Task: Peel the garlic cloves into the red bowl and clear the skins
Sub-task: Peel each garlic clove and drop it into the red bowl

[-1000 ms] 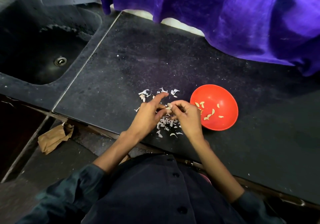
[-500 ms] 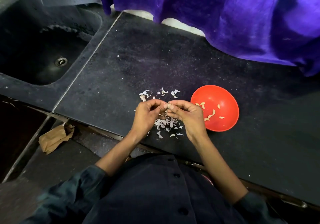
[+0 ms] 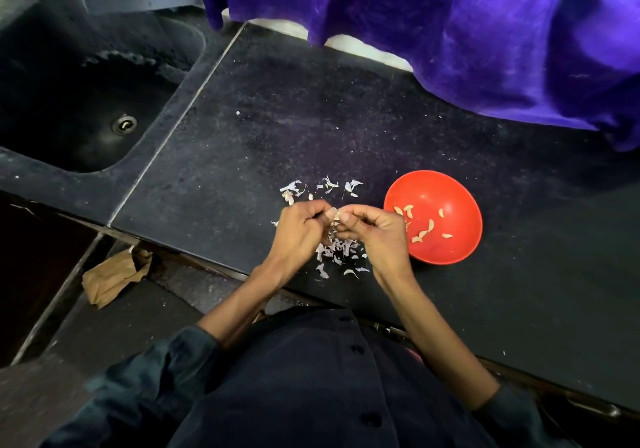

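A red bowl (image 3: 446, 247) sits on the dark counter (image 3: 311, 118) and holds several peeled garlic cloves (image 3: 420, 234). Just left of the bowl, my left hand (image 3: 299, 231) and my right hand (image 3: 375, 231) meet fingertip to fingertip and pinch one small garlic clove (image 3: 336, 215) between them. The clove is mostly hidden by my fingers. White garlic skins (image 3: 341, 250) lie scattered under and between my hands, and more skins (image 3: 323, 188) lie just beyond them.
A dark sink (image 3: 86, 101) with a drain (image 3: 124, 124) is set into the counter at the left. Purple cloth (image 3: 450, 32) hangs over the counter's far edge. A crumpled brown paper bag (image 3: 110, 276) lies on the floor below the counter's front edge.
My left forefinger, stretched out a second ago, has curled in. Both hands have closed together on the clove and stayed in the same spot beside the bowl.
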The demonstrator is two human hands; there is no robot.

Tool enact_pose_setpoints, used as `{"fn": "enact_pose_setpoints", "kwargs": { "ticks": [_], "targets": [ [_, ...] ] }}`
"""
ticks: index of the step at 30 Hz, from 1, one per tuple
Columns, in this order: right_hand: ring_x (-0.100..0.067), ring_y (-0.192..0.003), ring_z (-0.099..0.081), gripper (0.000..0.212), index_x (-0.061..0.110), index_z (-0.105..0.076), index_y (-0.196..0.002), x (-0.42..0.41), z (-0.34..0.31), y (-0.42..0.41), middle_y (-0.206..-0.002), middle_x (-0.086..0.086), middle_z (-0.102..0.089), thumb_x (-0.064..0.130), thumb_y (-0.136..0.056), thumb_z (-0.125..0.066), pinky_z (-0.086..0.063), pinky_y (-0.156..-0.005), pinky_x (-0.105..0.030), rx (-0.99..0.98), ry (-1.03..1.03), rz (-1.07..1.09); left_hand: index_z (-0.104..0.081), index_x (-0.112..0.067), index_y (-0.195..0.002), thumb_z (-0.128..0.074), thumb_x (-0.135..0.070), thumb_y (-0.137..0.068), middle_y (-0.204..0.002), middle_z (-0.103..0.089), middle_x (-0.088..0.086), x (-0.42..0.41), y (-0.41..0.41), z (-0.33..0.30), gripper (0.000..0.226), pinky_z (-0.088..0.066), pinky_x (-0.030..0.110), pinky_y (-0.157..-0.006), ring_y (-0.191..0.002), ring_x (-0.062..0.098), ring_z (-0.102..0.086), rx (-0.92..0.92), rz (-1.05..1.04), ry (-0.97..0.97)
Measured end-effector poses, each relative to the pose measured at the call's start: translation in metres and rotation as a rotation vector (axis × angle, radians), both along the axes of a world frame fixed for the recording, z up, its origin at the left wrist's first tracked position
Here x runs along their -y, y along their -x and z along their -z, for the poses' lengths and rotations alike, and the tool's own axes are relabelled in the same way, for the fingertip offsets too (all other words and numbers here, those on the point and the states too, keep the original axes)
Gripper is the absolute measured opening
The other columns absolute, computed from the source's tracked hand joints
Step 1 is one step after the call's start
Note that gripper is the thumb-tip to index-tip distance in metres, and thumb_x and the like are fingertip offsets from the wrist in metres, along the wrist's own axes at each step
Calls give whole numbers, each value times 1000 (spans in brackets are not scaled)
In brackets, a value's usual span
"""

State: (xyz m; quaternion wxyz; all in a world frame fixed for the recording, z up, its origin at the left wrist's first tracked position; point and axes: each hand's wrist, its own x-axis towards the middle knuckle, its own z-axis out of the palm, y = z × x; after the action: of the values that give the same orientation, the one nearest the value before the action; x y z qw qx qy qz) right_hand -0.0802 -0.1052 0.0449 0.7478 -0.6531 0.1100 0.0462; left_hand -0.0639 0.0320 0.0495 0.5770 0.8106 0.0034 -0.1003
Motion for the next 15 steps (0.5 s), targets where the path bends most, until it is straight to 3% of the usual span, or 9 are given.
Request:
{"fn": "enact_pose_setpoints", "kwargs": {
  "ticks": [2,7,10,15],
  "targets": [
    [-12,-66,-67,19,10,-73,-84,-2,2,1,-74,-2,-72,-6,-85,-64,-56,-62,-22,21,24,18,-69,-5,-73,-52,-5,-96,-63,-68,1,0,1,-2,28,-58,33,-56,-57,17,-66,-69,-31,97],
    [-16,-69,-69,11,-1,-74,-93,-5,6,5,-83,-13,-74,-4,-84,-68,-57,-66,-25,75,118,46,-65,-10,-63,-51,1,-95,-47,-57,-6,1,0,-4,36,-50,25,-44,-47,10,-54,-216,-78,190],
    [-17,-71,-69,12,-4,-74,-94,-5,8,5,-85,-16,-74,-3,-83,-69,-57,-67,-26,109,139,62,-66,-15,-57,-51,0,-95,-50,-54,4,0,-2,-4,43,-48,26,-43,-47,16,-51,-297,-106,246],
    [-16,-69,-69,12,-2,-74,-93,-4,11,7,-88,-14,-73,-1,-82,-71,-57,-68,-29,189,248,56,-58,-3,-68,-45,2,-97,-56,-47,8,1,-3,-15,32,-46,23,-38,-43,14,-46,-466,-96,325]
  ]
}}
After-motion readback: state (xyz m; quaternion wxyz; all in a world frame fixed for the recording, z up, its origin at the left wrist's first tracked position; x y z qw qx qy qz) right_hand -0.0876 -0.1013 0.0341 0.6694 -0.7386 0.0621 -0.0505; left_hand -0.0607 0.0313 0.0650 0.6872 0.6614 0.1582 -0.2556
